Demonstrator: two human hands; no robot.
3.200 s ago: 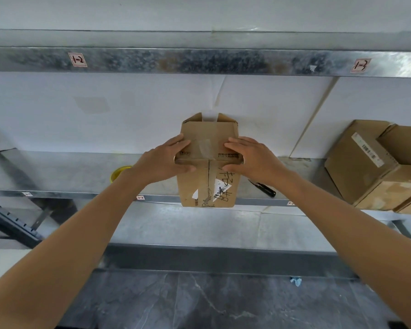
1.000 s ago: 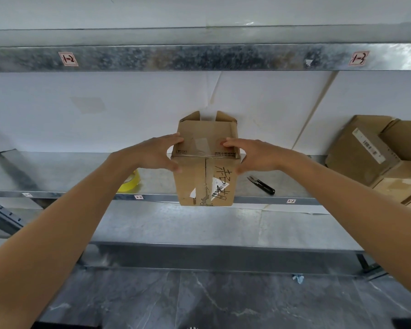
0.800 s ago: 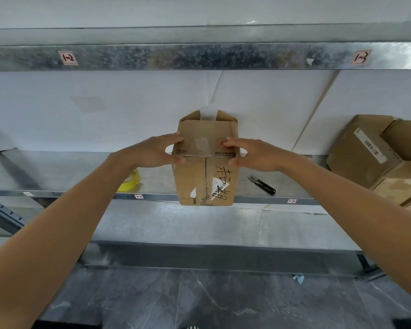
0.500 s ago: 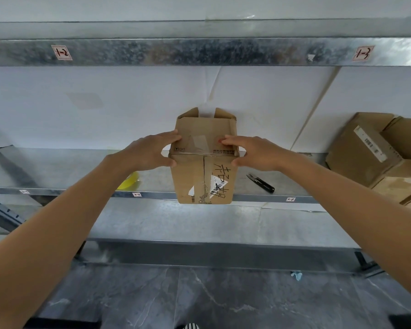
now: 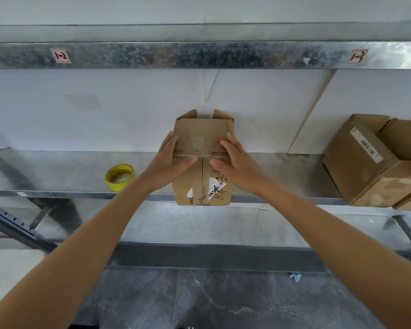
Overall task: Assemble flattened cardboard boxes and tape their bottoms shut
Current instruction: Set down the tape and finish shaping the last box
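Evidently the left hand [image 5: 169, 160] and right hand [image 5: 235, 162] lay nearly straight fingers [image 5: 170, 142] flat on the cardboard box [image 5: 192, 186], which stands at the front edge of the shelf [image 5: 57, 172], probably bottom-up, to press its clear tape [image 5: 198, 143] onto the flap seam.

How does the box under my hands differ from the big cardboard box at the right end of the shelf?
The box under the hands stands square to the camera; the right-hand box sits turned at an angle. The left hand and right hand rest on the first; no hand touches the second. The first shows black handwriting on its front; the second a white barcode label. Both are brown cardboard on one metal shelf.
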